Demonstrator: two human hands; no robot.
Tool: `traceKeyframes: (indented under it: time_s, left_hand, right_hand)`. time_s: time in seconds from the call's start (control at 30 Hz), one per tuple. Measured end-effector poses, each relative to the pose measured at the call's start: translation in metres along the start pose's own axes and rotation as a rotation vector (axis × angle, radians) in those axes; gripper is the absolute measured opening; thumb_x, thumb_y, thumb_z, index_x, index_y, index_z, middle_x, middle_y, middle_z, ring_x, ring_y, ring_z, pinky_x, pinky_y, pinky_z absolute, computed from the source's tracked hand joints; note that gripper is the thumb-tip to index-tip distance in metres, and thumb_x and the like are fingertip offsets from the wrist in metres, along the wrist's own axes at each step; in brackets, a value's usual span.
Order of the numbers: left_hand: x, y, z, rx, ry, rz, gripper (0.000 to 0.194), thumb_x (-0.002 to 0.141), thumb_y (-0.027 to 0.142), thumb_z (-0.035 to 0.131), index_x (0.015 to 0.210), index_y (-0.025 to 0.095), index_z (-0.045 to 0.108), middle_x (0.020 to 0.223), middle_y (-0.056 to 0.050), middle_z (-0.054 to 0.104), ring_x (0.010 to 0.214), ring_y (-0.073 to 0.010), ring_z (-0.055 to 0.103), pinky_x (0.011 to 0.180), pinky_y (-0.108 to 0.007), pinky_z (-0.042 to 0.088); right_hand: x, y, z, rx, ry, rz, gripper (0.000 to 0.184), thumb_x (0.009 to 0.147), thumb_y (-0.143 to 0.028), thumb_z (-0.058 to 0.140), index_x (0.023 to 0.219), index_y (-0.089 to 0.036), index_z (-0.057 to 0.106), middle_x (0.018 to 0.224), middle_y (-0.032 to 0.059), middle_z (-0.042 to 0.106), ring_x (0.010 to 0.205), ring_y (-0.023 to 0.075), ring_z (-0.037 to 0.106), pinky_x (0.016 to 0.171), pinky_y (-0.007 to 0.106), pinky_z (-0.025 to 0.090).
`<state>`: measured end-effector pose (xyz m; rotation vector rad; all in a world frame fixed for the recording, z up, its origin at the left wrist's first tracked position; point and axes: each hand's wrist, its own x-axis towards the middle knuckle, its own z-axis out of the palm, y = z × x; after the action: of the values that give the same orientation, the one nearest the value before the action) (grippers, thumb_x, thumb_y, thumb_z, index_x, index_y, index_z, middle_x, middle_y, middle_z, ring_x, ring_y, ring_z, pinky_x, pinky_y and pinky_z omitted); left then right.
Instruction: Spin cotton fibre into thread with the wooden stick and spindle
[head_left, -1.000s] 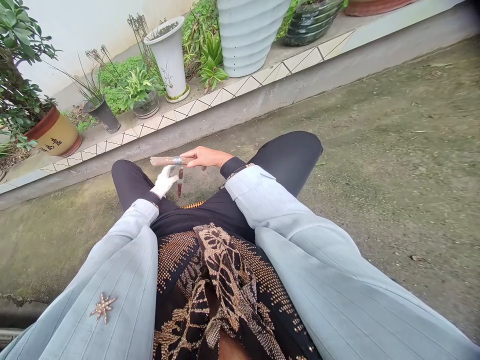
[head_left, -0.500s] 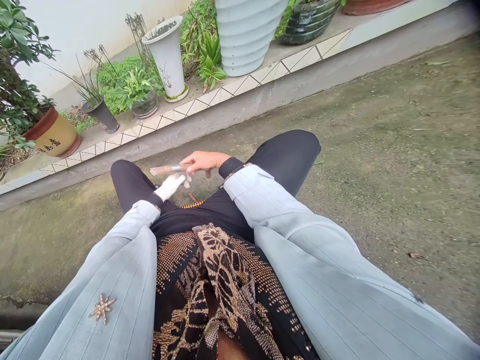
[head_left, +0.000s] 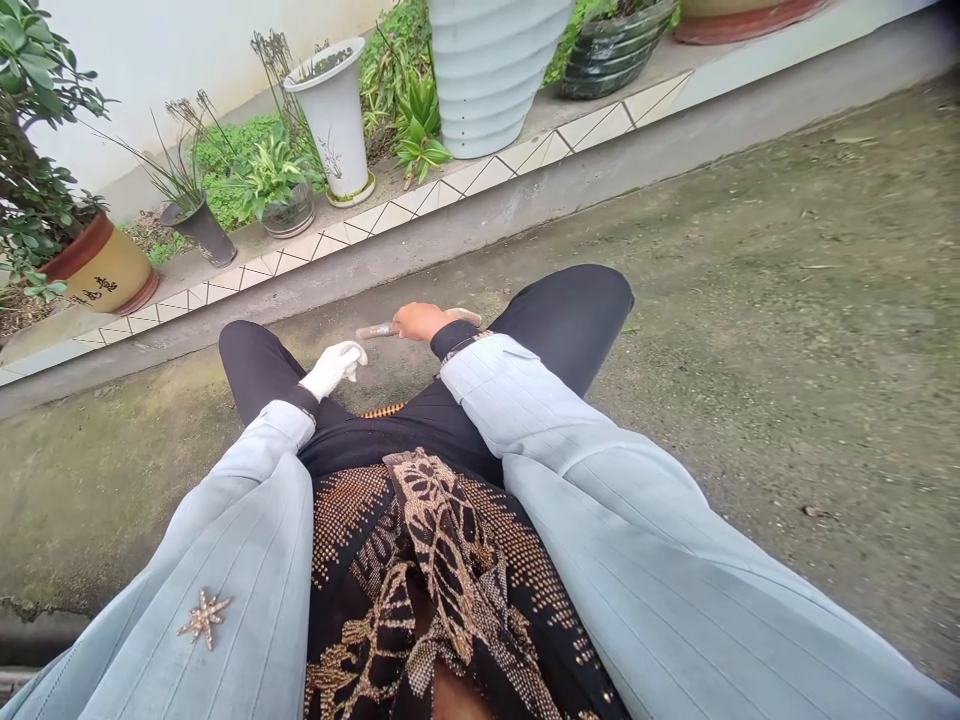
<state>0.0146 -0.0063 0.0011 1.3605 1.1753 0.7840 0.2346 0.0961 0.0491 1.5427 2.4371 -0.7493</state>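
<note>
My right hand is bare and closed around a brown wooden-handled tool. Only a short end of the tool with a metal band sticks out to the left of the fist. My left hand wears a white glove and sits just below and left of the tool's tip, fingers curled. Whatever the glove holds is hidden. Both hands hover between my knees in black trousers, above the mossy concrete ground.
A tiled kerb runs across the back, carrying a white pot, a large ribbed white pot, a dark small pot, a yellow-brown pot and leafy plants. Pale grey sleeves and a patterned black-and-gold garment fill the foreground.
My right hand drew the tool to the right and closed into a fist over it, so less shows. The thin reddish stick in my gloved left hand is no longer visible.
</note>
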Motion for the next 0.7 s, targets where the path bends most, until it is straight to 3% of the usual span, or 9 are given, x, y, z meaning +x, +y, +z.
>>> traceKeyframes:
  time_s: [0.1,0.2,0.27,0.3,0.37,0.5,0.6,0.7]
  left_hand:
    - [-0.001,0.005,-0.01,0.004,0.114,0.02,0.057,0.088,0.073,0.075,0.08,0.018,0.065,0.049,0.01,0.036,0.044,-0.007,0.034,0.054,-0.025,0.048]
    - [-0.001,0.007,-0.014,0.051,0.174,0.021,0.051,0.091,0.066,0.073,0.078,0.018,0.064,0.052,0.008,0.041,0.046,-0.0073,0.037,0.053,-0.023,0.045]
    - [-0.001,0.007,-0.012,0.088,0.21,0.011,0.048,0.093,0.062,0.073,0.076,0.018,0.062,0.054,0.007,0.044,0.048,-0.0074,0.039,0.051,-0.022,0.042]
    - [0.0,0.006,-0.011,0.098,0.213,0.004,0.048,0.093,0.062,0.073,0.076,0.018,0.062,0.055,0.007,0.045,0.049,-0.0076,0.039,0.052,-0.022,0.043]
    - [0.0,0.004,-0.007,0.093,0.14,-0.012,0.052,0.093,0.067,0.071,0.081,0.018,0.064,0.055,0.007,0.044,0.05,-0.0082,0.039,0.056,-0.024,0.049]
    - [-0.002,-0.002,-0.001,0.112,-0.144,-0.087,0.072,0.085,0.086,0.066,0.092,0.015,0.07,0.055,0.007,0.044,0.049,-0.0092,0.04,0.056,-0.027,0.053]
    - [-0.005,-0.005,0.002,0.184,-0.308,-0.129,0.079,0.082,0.093,0.062,0.092,0.014,0.072,0.053,0.008,0.042,0.047,-0.0091,0.038,0.051,-0.026,0.049]
    - [-0.006,-0.002,0.004,0.229,-0.371,-0.102,0.079,0.083,0.093,0.061,0.088,0.015,0.072,0.05,0.008,0.041,0.044,-0.0086,0.037,0.048,-0.025,0.042]
  right_hand:
    - [0.003,-0.002,0.008,0.045,-0.302,-0.113,0.033,0.083,-0.013,0.084,0.116,-0.015,0.086,0.094,0.01,0.08,0.092,0.0228,0.074,0.083,0.03,0.053]
    - [0.001,0.002,0.009,0.281,-0.694,-0.305,0.05,0.071,-0.018,0.092,0.119,-0.009,0.082,0.078,0.0011,0.072,0.073,0.0144,0.066,0.072,0.025,0.052]
    - [-0.003,0.007,0.003,0.524,-0.736,-0.441,0.064,0.066,-0.024,0.095,0.125,-0.008,0.079,0.081,0.0003,0.073,0.073,0.0129,0.064,0.068,0.023,0.051]
    - [-0.006,0.009,-0.002,0.659,-0.669,-0.496,0.066,0.067,-0.027,0.095,0.128,-0.01,0.077,0.086,0.0007,0.075,0.074,0.0124,0.064,0.067,0.023,0.051]
    - [-0.01,0.013,-0.011,0.938,-0.402,-0.523,0.051,0.073,-0.024,0.091,0.121,-0.012,0.077,0.088,0.0009,0.075,0.073,0.0107,0.062,0.066,0.021,0.051]
    - [-0.003,0.013,-0.017,1.158,0.097,-0.271,0.009,0.087,-0.006,0.073,0.094,-0.011,0.071,0.079,0.0013,0.069,0.065,0.0072,0.056,0.061,0.018,0.046]
    - [0.008,0.013,-0.013,0.978,0.287,-0.012,0.011,0.099,-0.008,0.063,0.103,-0.011,0.073,0.086,0.0059,0.073,0.069,0.0096,0.062,0.062,0.019,0.047]
    - [0.017,0.014,-0.006,0.471,0.279,0.097,0.026,0.104,-0.019,0.065,0.125,-0.01,0.075,0.115,0.0178,0.078,0.101,0.023,0.075,0.084,0.029,0.057]
